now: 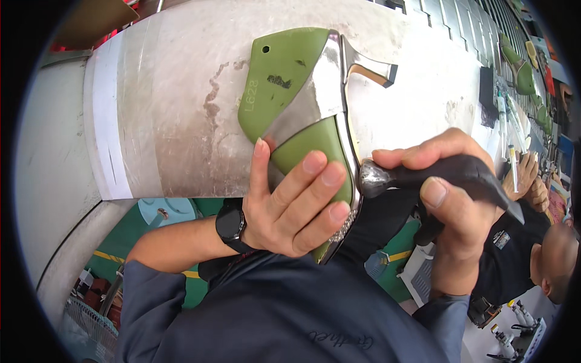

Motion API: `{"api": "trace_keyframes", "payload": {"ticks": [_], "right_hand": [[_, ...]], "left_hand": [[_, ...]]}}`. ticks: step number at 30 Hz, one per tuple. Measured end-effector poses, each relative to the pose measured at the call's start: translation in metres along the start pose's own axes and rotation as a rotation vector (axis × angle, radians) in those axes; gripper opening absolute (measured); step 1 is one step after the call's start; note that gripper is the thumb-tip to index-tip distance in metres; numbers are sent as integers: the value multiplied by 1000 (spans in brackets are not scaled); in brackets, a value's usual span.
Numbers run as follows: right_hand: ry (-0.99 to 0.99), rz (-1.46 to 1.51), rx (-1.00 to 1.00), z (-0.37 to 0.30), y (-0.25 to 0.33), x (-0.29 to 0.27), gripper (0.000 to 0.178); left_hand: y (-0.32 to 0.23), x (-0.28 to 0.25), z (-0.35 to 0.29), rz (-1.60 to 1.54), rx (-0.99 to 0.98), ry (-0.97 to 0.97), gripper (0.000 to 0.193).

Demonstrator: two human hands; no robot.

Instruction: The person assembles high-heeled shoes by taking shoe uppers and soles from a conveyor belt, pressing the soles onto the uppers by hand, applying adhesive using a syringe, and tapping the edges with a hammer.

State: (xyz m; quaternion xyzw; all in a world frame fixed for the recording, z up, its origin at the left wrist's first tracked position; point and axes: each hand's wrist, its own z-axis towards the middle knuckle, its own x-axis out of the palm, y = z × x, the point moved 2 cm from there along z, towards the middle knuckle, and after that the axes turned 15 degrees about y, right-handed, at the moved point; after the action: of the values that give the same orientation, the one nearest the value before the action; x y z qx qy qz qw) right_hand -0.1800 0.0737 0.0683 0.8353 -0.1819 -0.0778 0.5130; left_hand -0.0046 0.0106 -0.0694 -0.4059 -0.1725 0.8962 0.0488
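A silver high-heeled shoe [330, 75] lies on its side on the pale worktop, fitted over a green shoe last [296, 51]. Its heel points right and its toe, with a glittering trim, hangs past the near edge toward my body. My left hand [296, 199] grips the toe half, fingers spread over the upper and last. In my right hand [451, 175] is a dark shoemaker's hammer [472, 175], held around its head. The hammer's round metal face is against or very close to the sole edge; I cannot tell which.
The worktop [187, 72] has brown stains and a white strip at its left. At the right, a co-worker's hands [529, 178] are beside pen-like tools [502, 115]. More green lasts [519, 72] lie at the far right. A light blue stool [166, 209] stands below the worktop.
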Motion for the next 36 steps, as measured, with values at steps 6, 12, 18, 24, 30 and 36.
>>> {"api": "trace_keyframes", "payload": {"ticks": [6, 12, 18, 24, 30, 36], "right_hand": [[54, -67, 1, 28, 4, -4, 38], [6, -77, -84, 44, -4, -5, 40], [71, -249, 77, 72, 31, -8, 38], [257, -280, 39, 71, 28, -19, 33], [375, -288, 24, 64, 26, -28, 27], [162, -127, -102, 20, -3, -28, 28]], "left_hand": [[-3, -1, -4, -26, -46, -9, 48], [-5, -5, -10, -135, -7, 84, 48], [-5, -6, -9, -122, -7, 75, 49], [-1, -6, -6, -64, 8, 83, 48], [-2, -9, -1, -32, 31, 105, 44], [-5, -8, 9, -15, 45, 67, 40]]}}
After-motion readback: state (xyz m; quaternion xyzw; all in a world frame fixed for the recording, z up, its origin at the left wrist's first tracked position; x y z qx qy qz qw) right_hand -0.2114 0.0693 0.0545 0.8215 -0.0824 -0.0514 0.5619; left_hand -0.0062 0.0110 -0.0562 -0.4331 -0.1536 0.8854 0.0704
